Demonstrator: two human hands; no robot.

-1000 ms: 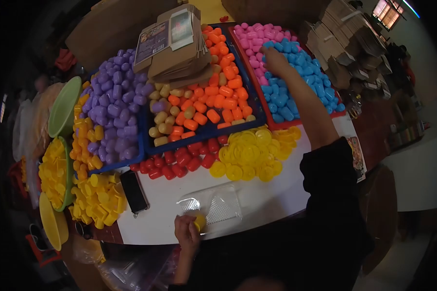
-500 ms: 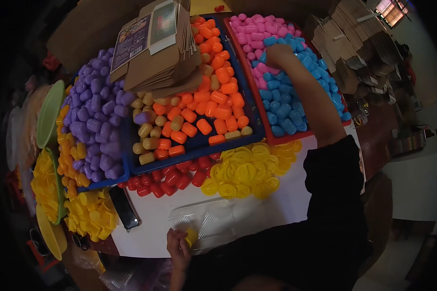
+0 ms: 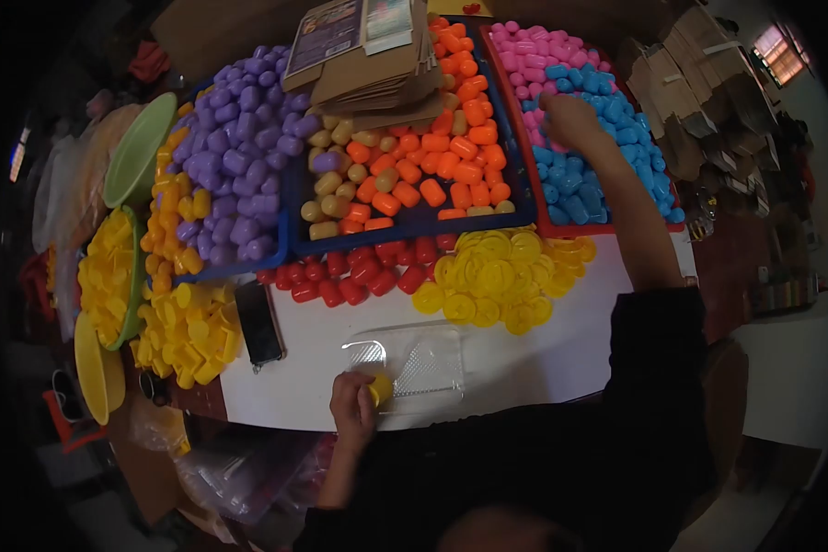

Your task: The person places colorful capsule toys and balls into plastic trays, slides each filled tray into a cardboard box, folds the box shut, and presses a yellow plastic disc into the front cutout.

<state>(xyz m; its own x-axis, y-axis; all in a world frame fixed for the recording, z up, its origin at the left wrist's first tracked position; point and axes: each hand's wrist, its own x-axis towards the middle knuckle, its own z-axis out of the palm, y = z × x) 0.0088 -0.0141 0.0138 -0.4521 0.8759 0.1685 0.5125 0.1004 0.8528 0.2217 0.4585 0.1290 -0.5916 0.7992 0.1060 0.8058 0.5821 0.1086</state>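
Note:
My left hand [image 3: 353,405] is closed around a small yellow plastic cup-like piece [image 3: 380,390]. It rests at the left corner of a clear plastic blister tray [image 3: 443,375] on the white table. My right hand [image 3: 570,121] reaches into a red tray [image 3: 535,213], over the line between pink capsules [image 3: 545,48] and blue capsules [image 3: 575,191]. Its fingers are curled down among the capsules; their tips are hidden, and I cannot make out what they hold.
A blue tray [image 3: 405,241] holds orange and tan capsules, with flat cartons [image 3: 377,87] stacked over it. Purple capsules [image 3: 235,161] lie to its left. Red capsules [image 3: 363,271], yellow discs [image 3: 497,281], yellow pieces [image 3: 189,336] and a phone [image 3: 261,322] lie nearer me.
The view has shifted, so the table appears further right and higher. My right hand has moved slightly toward the near pink capsules. My left hand still holds the yellow piece by the clear tray.

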